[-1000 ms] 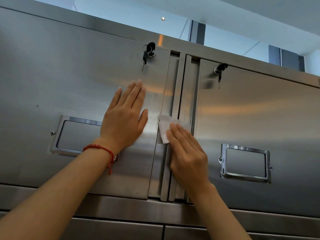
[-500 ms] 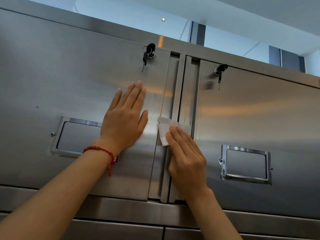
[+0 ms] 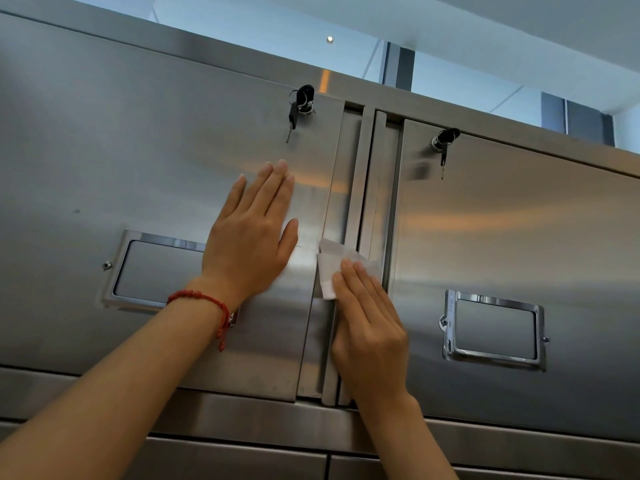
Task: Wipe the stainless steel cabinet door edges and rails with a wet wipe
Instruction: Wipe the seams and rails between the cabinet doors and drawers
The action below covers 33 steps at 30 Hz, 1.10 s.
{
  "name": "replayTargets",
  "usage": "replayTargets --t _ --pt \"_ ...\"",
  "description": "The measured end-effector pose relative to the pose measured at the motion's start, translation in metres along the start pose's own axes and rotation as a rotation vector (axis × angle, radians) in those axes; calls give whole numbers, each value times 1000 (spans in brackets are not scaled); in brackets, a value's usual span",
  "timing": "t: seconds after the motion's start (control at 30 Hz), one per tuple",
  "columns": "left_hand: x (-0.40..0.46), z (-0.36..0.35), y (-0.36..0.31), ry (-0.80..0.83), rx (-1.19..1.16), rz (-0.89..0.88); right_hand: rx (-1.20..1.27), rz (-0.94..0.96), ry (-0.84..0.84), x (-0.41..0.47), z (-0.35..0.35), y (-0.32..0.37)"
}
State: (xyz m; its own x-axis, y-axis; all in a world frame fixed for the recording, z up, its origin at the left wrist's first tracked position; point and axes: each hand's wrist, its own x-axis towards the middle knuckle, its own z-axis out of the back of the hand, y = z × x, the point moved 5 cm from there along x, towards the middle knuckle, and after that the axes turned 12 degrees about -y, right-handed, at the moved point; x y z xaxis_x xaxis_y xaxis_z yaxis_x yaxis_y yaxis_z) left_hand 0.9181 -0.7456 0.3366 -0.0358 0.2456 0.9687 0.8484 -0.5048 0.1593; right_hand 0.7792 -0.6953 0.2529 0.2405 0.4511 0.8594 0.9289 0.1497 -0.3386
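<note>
1. The left hand lies flat on the left cabinet door, fingers straight and close together, its grip apart and holding nothing.
2. A red bracelet circles the left wrist, which partly covers the left recessed handle.
3. The right hand presses the wet wipe against the vertical rails between the two doors, about halfway up them.
4. Its fingers lie straight over the wipe, so this grip is also apart, pushing rather than pinching.
5. The wipe is white and crumpled; its left part overlaps the right edge of the left door, and its upper corner sticks out above the fingertips.
6. The left door stands further forward than the rails, its right edge just beside them.
7. A bunch of keys hangs from the lock near the top right corner of the left door.
8. The right cabinet door carries one key in a lock near its top left corner and a right recessed handle lower down.
9. Below both doors runs a horizontal steel band, with more steel fronts under it.
10. Above the cabinet a white ceiling shows.
</note>
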Motion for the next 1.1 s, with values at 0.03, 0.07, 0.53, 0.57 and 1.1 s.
replayTargets --t 0.03,0.07,0.53,0.57,1.1 --pt "0 0 0 -1 0 -1 3 -10 9 -4 1 1" --pt "0 0 0 -1 0 -1 7 -16 16 -7 2 2" --pt "-1 0 0 -1 -1 1 23 -30 40 -16 6 5" --pt "-1 0 0 -2 -2 -1 17 -28 35 -14 5 5" --pt "0 -1 1 2 6 -2 2 -96 64 -14 3 9"
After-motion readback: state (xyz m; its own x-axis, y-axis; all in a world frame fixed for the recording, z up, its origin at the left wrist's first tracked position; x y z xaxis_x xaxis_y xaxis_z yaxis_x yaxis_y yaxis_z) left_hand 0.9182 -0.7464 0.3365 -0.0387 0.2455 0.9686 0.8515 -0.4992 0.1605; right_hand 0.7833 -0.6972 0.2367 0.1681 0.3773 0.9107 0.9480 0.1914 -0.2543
